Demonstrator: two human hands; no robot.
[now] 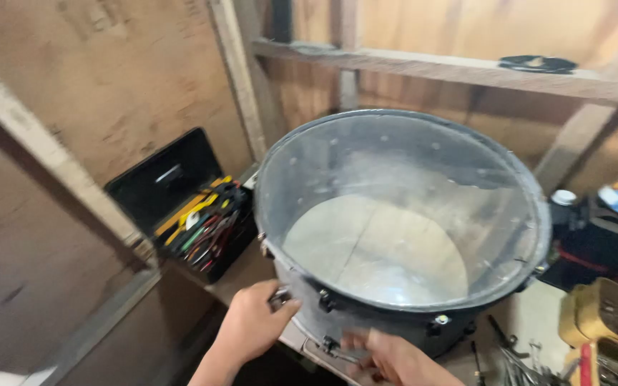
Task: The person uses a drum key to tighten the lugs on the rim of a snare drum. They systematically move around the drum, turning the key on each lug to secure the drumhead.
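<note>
Two hands work at the near side of one drum (402, 236), which stands on the worktop (538, 314) with its clear skin facing up; this placement brings the rim fittings within reach of the fingers. The left hand (252, 325) is clenched on a small metal part (279, 297) at the shell's lower left edge, most likely a tuning key or lug, and appears to steady or turn it. The right hand (388, 357) is blurred under the shell; whether its fingers are closed on anything cannot be told. Beyond the left fingers, one open black toolbox (187, 207) stands propped against the wooden wall (109, 86), its tools exposed for picking; loose metal tools (516, 357) lie right of the right fingers.
</note>
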